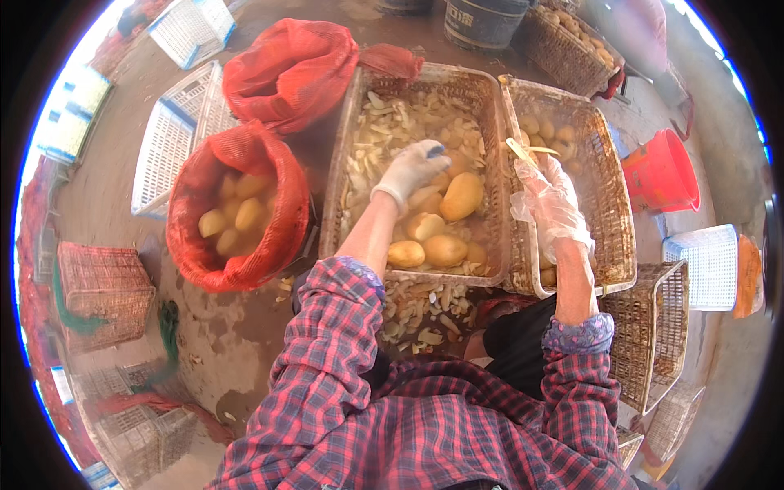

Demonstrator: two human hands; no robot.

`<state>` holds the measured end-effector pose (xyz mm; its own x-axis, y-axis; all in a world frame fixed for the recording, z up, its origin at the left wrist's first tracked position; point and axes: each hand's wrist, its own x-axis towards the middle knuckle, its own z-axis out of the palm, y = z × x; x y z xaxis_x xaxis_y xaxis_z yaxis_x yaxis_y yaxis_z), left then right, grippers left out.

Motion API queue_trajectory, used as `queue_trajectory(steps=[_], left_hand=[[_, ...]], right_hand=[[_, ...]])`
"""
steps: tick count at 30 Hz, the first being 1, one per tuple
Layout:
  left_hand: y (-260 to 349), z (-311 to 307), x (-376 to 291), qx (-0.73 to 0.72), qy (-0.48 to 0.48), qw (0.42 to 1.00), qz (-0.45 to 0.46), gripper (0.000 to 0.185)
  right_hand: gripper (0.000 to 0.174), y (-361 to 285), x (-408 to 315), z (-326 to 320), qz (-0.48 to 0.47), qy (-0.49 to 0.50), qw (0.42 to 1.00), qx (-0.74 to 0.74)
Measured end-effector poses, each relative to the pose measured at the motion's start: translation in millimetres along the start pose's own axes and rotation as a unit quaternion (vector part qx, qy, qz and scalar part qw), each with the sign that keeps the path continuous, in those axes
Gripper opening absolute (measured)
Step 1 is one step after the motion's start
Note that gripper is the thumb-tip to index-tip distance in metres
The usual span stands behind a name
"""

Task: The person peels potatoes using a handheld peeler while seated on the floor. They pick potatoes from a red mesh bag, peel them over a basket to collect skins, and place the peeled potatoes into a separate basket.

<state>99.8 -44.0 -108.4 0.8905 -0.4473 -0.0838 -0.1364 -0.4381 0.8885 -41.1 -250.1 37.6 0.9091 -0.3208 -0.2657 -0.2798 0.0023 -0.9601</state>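
My left hand (413, 166), in a pale knit glove with blue at the fingertips, hovers with curled fingers over the potatoes in a large plastic basket crate (495, 177). Whether anything is inside its grasp is hidden. A big yellow potato (462, 196) lies just below and right of it, beside a partly peeled potato (425, 226). Pale peelings (392, 125) fill the far part of this crate. Over the left rim of a second crate (618, 226), my right hand (549, 199), in a clear plastic glove, grips a slim yellowish peeler (520, 150). Potatoes (548, 131) lie in that crate's far end.
Left of the crates stands a container lined with a red mesh sack (288, 184), holding peeled potatoes (248, 213). Behind it is another red sack (291, 73). Peelings (422, 309) litter the floor near my legs. A red bucket (667, 171) lies tilted at right.
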Motion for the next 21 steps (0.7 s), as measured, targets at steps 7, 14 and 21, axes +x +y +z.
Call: queue_trajectory(steps=[7, 14, 21], left_hand=[[16, 98, 9, 0.304, -0.148, 0.939, -0.069, 0.101], [-13, 94, 16, -0.102, -0.047, 0.986, -0.12, 0.09], [80, 21, -16, -0.737, -0.122, 0.664, -0.033, 0.067]], right_hand=[[0.052, -12, 15, -16, -0.07, -0.056, 0.995, -0.051], [0.046, -11, 13, -19, -0.072, -0.024, 0.997, -0.029], [0.043, -8, 18, -7, 0.082, -0.043, 0.988, 0.121]])
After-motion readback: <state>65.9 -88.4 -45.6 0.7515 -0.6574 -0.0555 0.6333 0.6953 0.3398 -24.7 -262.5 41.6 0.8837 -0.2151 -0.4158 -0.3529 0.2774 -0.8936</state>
